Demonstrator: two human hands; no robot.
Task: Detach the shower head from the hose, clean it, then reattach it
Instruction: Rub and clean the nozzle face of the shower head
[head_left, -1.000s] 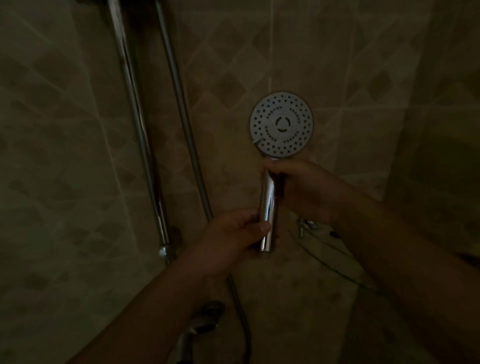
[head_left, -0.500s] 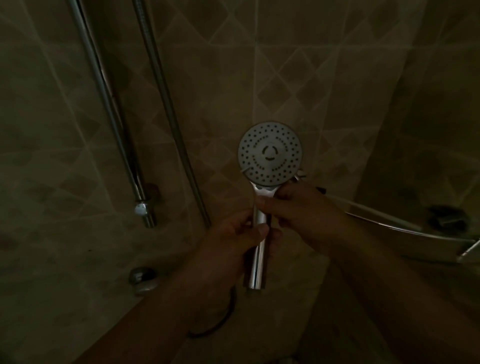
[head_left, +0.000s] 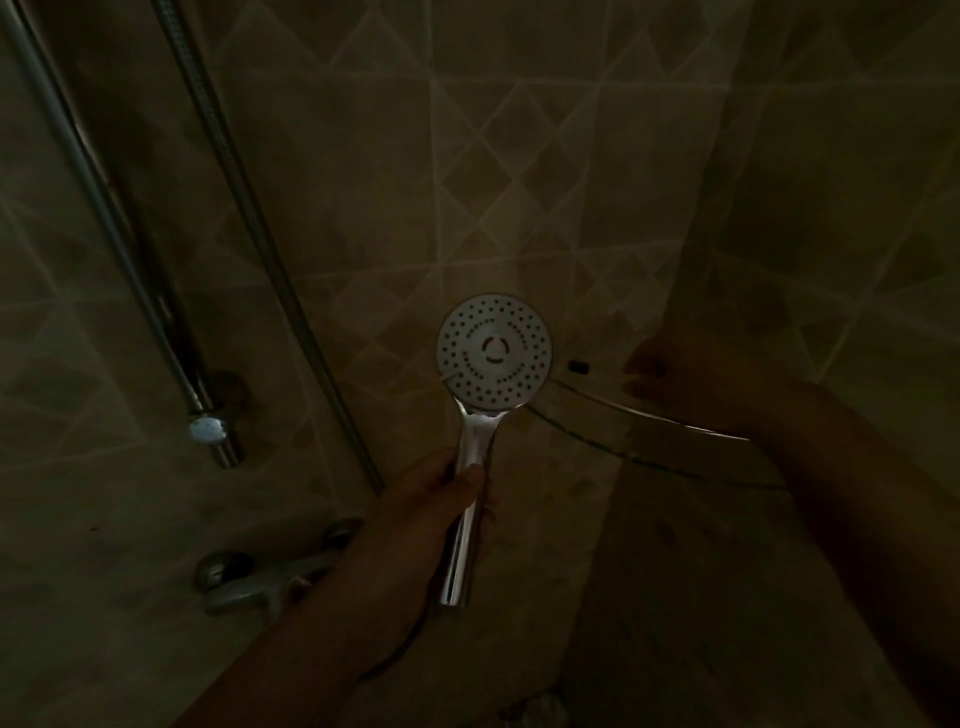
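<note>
The shower head (head_left: 494, 352) has a round white face with many holes and a chrome handle pointing down. It stands upright in the middle of the head view, its face turned to me. My left hand (head_left: 439, 493) is shut around the handle's middle. My right hand (head_left: 691, 379) is off the head, to the right, over the glass corner shelf (head_left: 649, 415); in the dark I cannot tell whether it holds anything. The metal hose (head_left: 244, 208) runs down the wall at left, and a dark loop of it shows below my left wrist.
A chrome slide rail (head_left: 104, 218) is fixed to the tiled wall at the left, ending in a white cap (head_left: 207, 429). The mixer tap (head_left: 244, 582) sits low left, beside my left forearm. A small dark object (head_left: 578, 367) lies on the shelf. The room is very dim.
My right hand has let go of the shower head's neck and moved right to the glass shelf. My left hand still holds the handle. The view has tilted a little.
</note>
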